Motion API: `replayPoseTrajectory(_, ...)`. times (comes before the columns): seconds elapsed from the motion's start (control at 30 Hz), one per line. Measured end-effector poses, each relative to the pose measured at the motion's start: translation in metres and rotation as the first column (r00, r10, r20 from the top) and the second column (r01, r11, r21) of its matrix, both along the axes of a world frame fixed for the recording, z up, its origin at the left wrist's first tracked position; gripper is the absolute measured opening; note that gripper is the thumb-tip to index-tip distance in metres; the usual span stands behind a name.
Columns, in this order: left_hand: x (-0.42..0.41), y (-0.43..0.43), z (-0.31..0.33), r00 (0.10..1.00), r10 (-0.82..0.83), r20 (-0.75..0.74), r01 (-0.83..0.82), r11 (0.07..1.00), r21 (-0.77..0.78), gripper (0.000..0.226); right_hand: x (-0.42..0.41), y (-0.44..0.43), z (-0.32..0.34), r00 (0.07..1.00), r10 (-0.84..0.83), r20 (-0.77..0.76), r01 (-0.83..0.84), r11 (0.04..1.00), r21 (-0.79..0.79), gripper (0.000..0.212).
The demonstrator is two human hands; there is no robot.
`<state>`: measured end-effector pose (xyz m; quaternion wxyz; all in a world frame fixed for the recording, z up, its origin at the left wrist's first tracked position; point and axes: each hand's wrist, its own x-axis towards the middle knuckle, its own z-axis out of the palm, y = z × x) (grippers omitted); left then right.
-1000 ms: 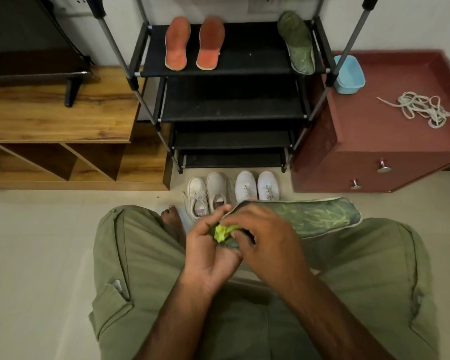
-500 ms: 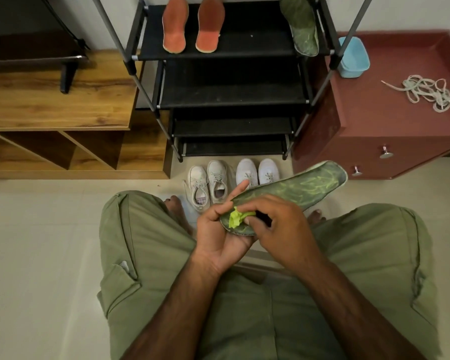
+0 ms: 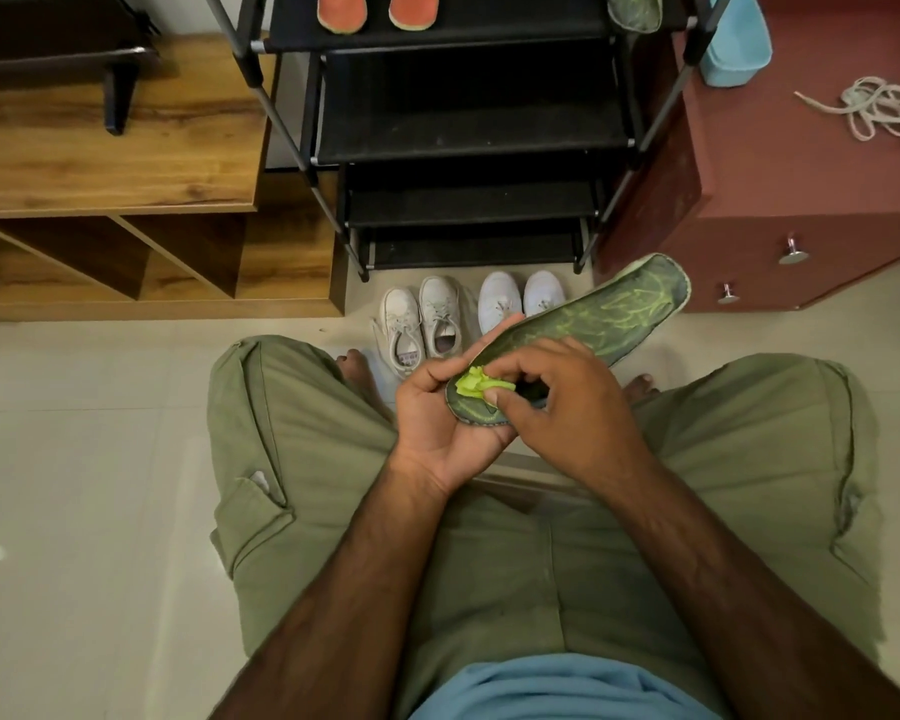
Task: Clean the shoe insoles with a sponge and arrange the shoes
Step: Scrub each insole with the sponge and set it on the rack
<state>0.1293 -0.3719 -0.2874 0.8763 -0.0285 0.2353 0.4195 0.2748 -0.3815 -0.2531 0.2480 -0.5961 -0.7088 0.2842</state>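
The fingers [image 3: 502, 402] of the right hand [image 3: 567, 413] are curled in a pinch on a small wad of bright green sponge [image 3: 476, 384] and press it onto the heel end of the dark green insole [image 3: 598, 317]. The left hand [image 3: 437, 423] cups that heel end from beneath. Its thumb lies at the near edge and its fingers curl up behind, so it grips the insole. The insole is held in the air over the lap, in front of the shoe rack [image 3: 468, 132], with its toe end slanting up toward the rack's right foot.

The step in hand looks like scrubbing the heel. The insole is thin and will likely flex, so the supporting palm should sit directly under wherever the sponge presses and slide toeward as the strokes advance. Short, firm, overlapping strokes suit such a small wad, and the stitched rim needs its own pass.

Its mate [image 3: 635, 10] lies at the right end of the rack's top shelf, and two orange insoles [image 3: 370, 10] lie toward the left. Two pairs of pale shoes [image 3: 468, 314] stand on the floor just before the rack's base.
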Motion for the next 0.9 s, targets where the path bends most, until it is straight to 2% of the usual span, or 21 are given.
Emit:
replayPoseTrajectory(0.2,0.003,0.001,-0.004,0.996,-0.009,-0.089,0.008,1.0,-0.017,0.06,-0.003,-0.004,-0.001,0.999,0.043,-0.022,-0.044,0.998,-0.04,0.021)
replayPoseTrajectory(0.3,0.005,0.002,-0.004,0.993,0.007,-0.118,-0.011,0.999,-0.037,0.056,-0.006,-0.005,0.0,0.998,0.05,0.035,-0.05,0.999,-0.005,0.019)
replayPoseTrajectory(0.47,0.006,0.005,-0.003,0.995,-0.028,-0.098,0.024,0.999,-0.041,0.057,-0.002,0.006,-0.001,0.982,-0.16,0.099,0.152,0.985,0.077,0.015)
replayPoseTrajectory(0.63,0.004,0.004,-0.005,0.989,-0.025,-0.143,0.018,0.999,-0.051,0.055,-0.017,-0.001,0.004,0.996,0.061,0.071,-0.059,0.998,-0.029,0.015)
replayPoseTrajectory(0.77,0.004,0.004,-0.003,0.991,-0.044,-0.129,0.037,0.998,-0.057,0.052,-0.005,0.017,0.002,0.98,-0.172,0.099,0.17,0.985,0.036,0.016)
replayPoseTrajectory(0.8,0.004,0.004,-0.002,0.989,-0.046,-0.137,0.038,0.997,-0.063,0.052,-0.005,0.018,0.002,0.982,-0.168,0.085,0.166,0.986,0.029,0.015)
replayPoseTrajectory(0.9,0.005,0.004,-0.006,0.986,-0.058,-0.154,0.047,0.996,-0.073,0.055,-0.017,0.01,0.006,0.998,0.034,0.045,-0.032,0.998,-0.046,0.013)
